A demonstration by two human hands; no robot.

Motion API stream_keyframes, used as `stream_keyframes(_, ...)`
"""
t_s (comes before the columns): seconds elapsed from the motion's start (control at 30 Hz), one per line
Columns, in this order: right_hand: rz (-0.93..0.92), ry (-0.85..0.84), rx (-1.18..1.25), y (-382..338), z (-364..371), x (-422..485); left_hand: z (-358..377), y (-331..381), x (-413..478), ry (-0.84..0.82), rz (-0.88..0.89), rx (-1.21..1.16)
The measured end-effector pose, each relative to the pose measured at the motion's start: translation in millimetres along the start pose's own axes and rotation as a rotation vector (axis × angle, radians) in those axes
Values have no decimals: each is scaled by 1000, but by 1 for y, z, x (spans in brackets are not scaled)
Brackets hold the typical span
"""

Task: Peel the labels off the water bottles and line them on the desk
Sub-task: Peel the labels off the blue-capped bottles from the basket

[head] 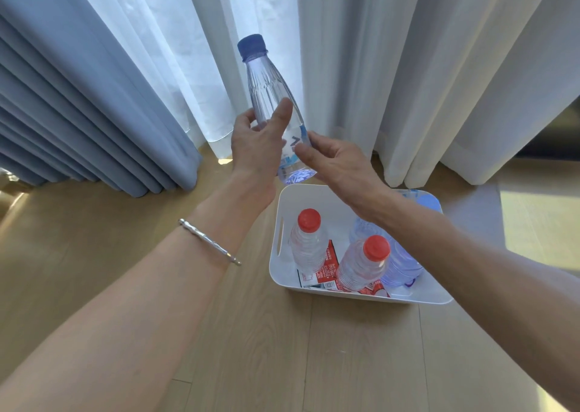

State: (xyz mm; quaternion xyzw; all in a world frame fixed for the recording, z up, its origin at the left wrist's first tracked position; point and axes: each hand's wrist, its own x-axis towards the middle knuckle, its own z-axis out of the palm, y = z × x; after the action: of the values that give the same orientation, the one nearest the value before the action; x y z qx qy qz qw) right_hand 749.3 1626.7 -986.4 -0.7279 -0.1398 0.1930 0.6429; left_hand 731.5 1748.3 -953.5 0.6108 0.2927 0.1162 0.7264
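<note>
Up in the air goes the clear blue-capped bottle (270, 98), tilted a little left above the far rim of the white bin (361, 295), the left hand (257, 148) wrapped round its middle and the right hand (339, 164) pinching at the blue-and-clear label (296, 143) low on its side. The hands cover most of that label, so its print can't be read, and in the bin two red-capped bottles (309, 239) stand among torn red labels (326, 270) while the right forearm hides part of the bluish bottles (400, 264) behind
</note>
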Motion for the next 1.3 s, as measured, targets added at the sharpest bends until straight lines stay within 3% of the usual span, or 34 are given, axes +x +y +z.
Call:
stream_keyframes(0.37,-95,318,-5,-11,-5,3,0,-2,0,17,-13,25)
stream_keyframes(0.83,-46,113,-130,-5,-3,1,0,-5,-5,-19,71,40)
stream_keyframes(1.17,94,146,226,3,-10,6,-2,-1,-9,-71,-19,60)
stream_keyframes(1.3,133,172,378,-3,-16,6,-6,0,-7,-104,-109,-35)
